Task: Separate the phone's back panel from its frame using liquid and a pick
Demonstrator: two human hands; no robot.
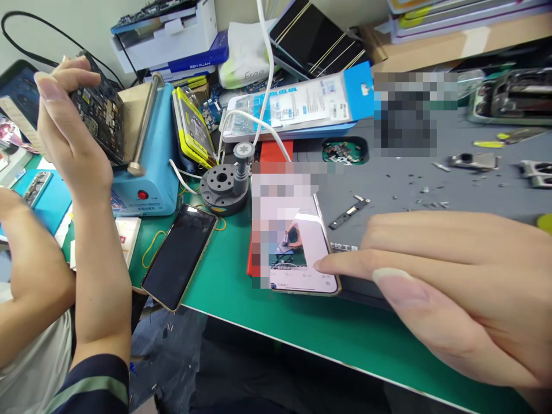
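Observation:
My right hand (457, 287) reaches in from the right, its index finger stretched out with the tip on the lower right of a lit phone screen (317, 247). The thumb lies below that finger, and nothing is held. The screen shows a picture of a hand at work; its left part is blurred. My left hand (73, 123) is raised at the left, fingers loosely bent in front of a dark circuit board (101, 112). That board rests on or against a blue machine (166, 138); whether my fingers touch it is unclear.
A dark phone (180, 256) lies near the table's front edge, beside a round grey holder (224, 187). Small screws and parts (431, 204) lie on the grey mat (388, 190). A white cable (267, 69) hangs down. Another person's arm (30, 259) is at the left.

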